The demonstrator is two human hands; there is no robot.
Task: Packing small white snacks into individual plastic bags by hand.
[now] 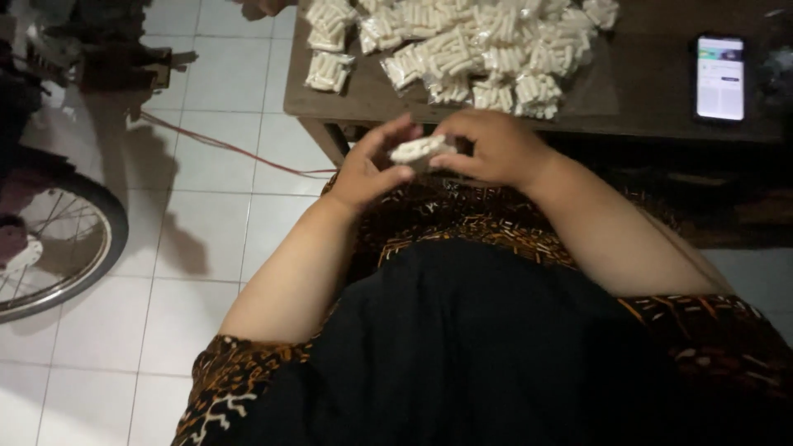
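Note:
My left hand and my right hand meet in front of me, just below the near edge of a dark wooden table. Between their fingertips they pinch a small clear packet of pale stick-shaped snacks. On the table above lies a heap of several similar packets, spread across its left and middle. Two more packets rest apart at the heap's left side.
A phone with a lit screen lies on the table's right side. A bicycle wheel stands at the left on the white tiled floor. A red cord runs across the tiles toward the table leg.

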